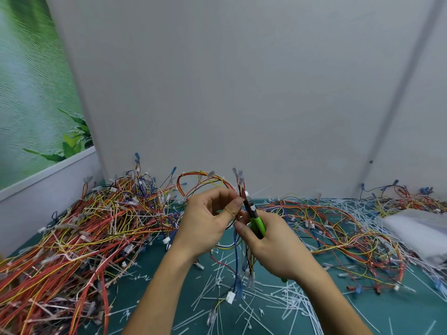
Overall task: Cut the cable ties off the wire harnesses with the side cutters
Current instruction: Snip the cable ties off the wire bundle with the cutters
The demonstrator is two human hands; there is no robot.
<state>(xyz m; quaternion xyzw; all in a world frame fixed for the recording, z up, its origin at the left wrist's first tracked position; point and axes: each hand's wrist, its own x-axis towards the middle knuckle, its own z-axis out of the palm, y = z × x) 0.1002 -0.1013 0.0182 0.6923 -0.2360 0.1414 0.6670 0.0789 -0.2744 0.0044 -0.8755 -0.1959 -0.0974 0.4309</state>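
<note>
Green side cutters (257, 224) held at a wire harness (245, 264)
The right hand (273, 247) has its grip clenched round the side cutters; just left of them the left hand (205, 221) pinches the wire harness. Cut cable ties (273, 296) litter the worktop (387, 317) below them.

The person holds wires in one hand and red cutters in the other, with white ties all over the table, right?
Not quite: the head view shows the cutters have green handles, not red. The right hand grips them, the left hand holds the wires, and cut white ties do lie all over the table.
</note>
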